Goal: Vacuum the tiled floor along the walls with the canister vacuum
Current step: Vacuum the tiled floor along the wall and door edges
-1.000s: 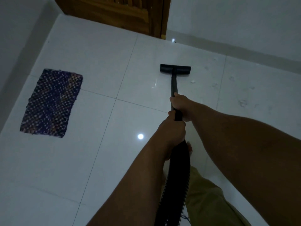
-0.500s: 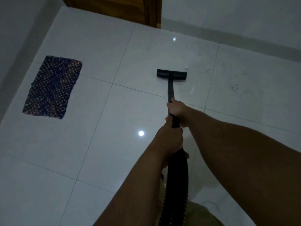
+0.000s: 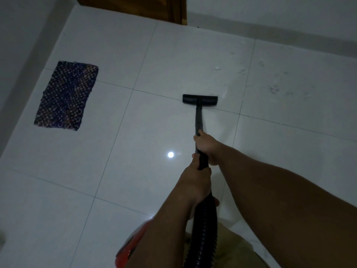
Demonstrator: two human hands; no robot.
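Now the nozzle (image 3: 200, 99) has been pulled back from the far wall (image 3: 270, 14); the wand (image 3: 198, 120) is gripped by both the left hand (image 3: 195, 182) and right hand (image 3: 206, 146), dust specks (image 3: 274, 89) left ahead.

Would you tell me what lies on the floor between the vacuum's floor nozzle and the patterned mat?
In the head view, only bare white tile crossed by grout lines separates the floor nozzle from the patterned mat.
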